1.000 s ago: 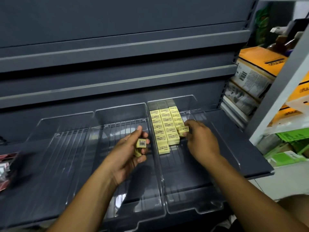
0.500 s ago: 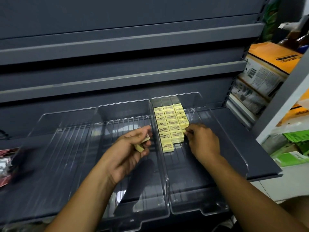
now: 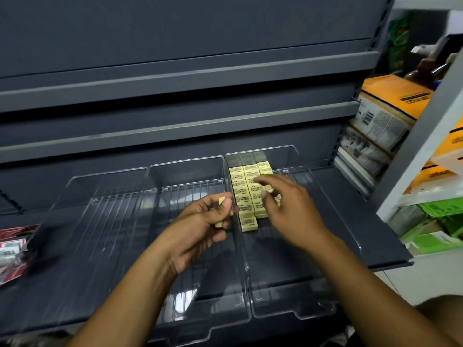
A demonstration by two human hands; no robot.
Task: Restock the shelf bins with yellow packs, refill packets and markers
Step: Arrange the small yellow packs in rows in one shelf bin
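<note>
Bins (image 3: 295,156) clear glossy plastic; shelf (image 3: 350,209) matt dark metal; yellow packs (image 3: 246,194) matt paper.

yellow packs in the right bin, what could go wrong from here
1. The right hand hovers blurred over the rows of yellow packs; a brush could knock the rows crooked, and the front pack sits alone in its column.
2. The left hand pinches its held packs loosely at the fingertips above the divider, so one might drop into the middle bin instead of the right bin.

Bare middle bin (image 3: 190,246) beside packs (image 3: 246,196)
</note>
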